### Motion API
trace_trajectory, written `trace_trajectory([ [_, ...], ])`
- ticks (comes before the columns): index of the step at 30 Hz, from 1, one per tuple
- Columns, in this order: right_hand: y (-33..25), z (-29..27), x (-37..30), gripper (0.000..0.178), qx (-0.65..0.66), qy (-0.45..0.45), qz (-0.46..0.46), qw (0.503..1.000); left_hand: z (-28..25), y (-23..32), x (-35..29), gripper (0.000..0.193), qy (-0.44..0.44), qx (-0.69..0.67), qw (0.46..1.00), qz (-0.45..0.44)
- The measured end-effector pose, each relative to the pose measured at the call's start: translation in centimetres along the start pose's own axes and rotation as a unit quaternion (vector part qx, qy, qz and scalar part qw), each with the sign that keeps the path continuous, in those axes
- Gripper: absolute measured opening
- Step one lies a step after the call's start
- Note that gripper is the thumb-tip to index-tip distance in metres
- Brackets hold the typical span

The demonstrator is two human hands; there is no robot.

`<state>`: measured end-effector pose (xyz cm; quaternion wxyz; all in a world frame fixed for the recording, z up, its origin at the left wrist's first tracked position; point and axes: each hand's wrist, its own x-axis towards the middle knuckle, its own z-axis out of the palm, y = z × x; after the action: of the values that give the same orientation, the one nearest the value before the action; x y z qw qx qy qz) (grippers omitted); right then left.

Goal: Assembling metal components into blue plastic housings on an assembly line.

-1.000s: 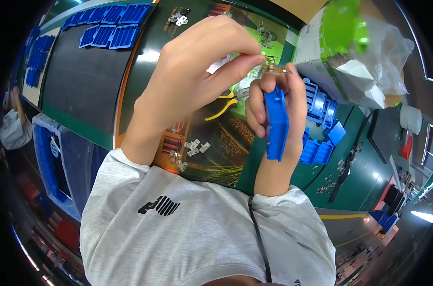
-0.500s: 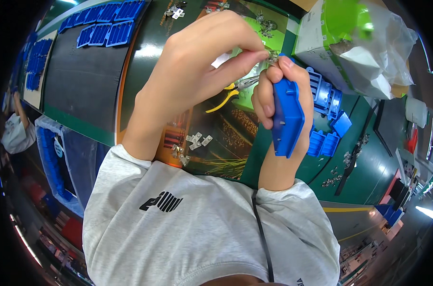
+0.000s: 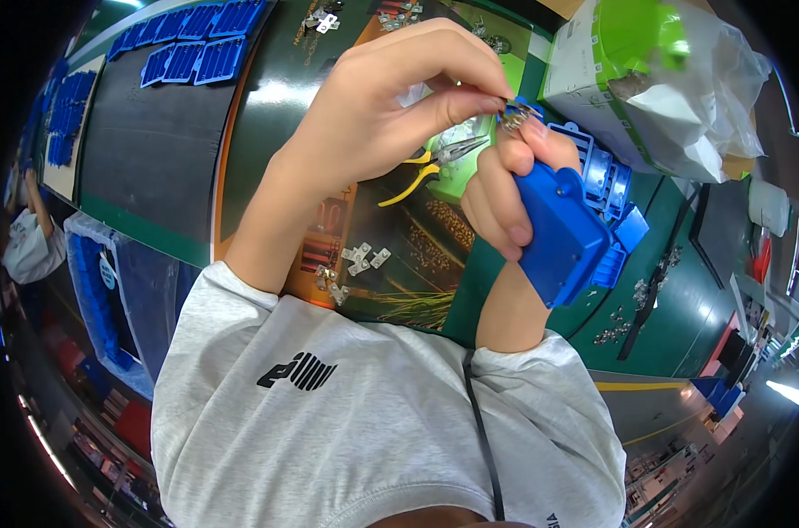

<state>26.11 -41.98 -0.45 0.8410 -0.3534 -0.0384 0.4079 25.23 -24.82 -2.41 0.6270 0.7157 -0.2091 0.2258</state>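
Note:
My left hand (image 3: 408,106) pinches at a small metal spring contact (image 3: 515,116), thumb and forefinger pressed together at the piece. The contact also sits against the thumb and forefinger of my right hand (image 3: 502,189); whether it is one piece or several I cannot tell. My right hand's other fingers wrap round a blue plastic case (image 3: 562,233), its broad, flat side showing and tilted downward. Pliers (image 3: 430,167) with yellow handles lie just left of my right hand, by a bright green box (image 3: 456,180).
Blue slotted cases (image 3: 606,180) lie behind my right hand; more stand in rows (image 3: 219,57) at the far left. Loose metal plates (image 3: 362,258) lie before me, small metal parts (image 3: 615,330) at right. A white-green carton (image 3: 584,88) holds plastic bags. Another person (image 3: 34,238) is at left.
The blue case has turned from its edge to its broad side and shifted right. My left hand has moved slightly right, still at the metal contact.

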Motion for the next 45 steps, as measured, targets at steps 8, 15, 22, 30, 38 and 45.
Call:
trace_trajectory([
  [8, 1.1, 0.0, 1.1, 0.030, -0.193, 0.084, -0.069, 0.975, -0.5, 0.9, 0.1, 0.017, 0.038, -0.072, 0.981, -0.177],
  [15, 2.1, -0.2, 1.9, 0.025, -0.370, 0.148, -0.211, 0.893, -0.8, 1.6, 0.1, 0.020, 0.001, 0.096, 0.983, -0.155],
  [22, 2.0, -0.1, 1.6, 0.026, -0.479, 0.143, -0.188, 0.845, -1.0, 1.4, 0.0, 0.017, -0.019, 0.080, 0.987, -0.137],
  [30, 1.3, 0.3, 1.0, 0.028, -0.318, 0.111, -0.154, 0.929, -2.0, 0.7, 0.0, 0.019, -0.149, -0.247, 0.943, -0.166],
  [38, 0.6, 1.2, 0.3, 0.034, -0.148, 0.075, -0.096, 0.982, -0.5, -0.6, -0.3, 0.025, -0.095, -0.436, 0.872, -0.202],
  [45, 0.2, 1.1, 0.1, 0.029, -0.236, 0.052, -0.058, 0.969, -0.1, -0.8, -0.5, 0.025, -0.074, -0.512, 0.827, -0.218],
])
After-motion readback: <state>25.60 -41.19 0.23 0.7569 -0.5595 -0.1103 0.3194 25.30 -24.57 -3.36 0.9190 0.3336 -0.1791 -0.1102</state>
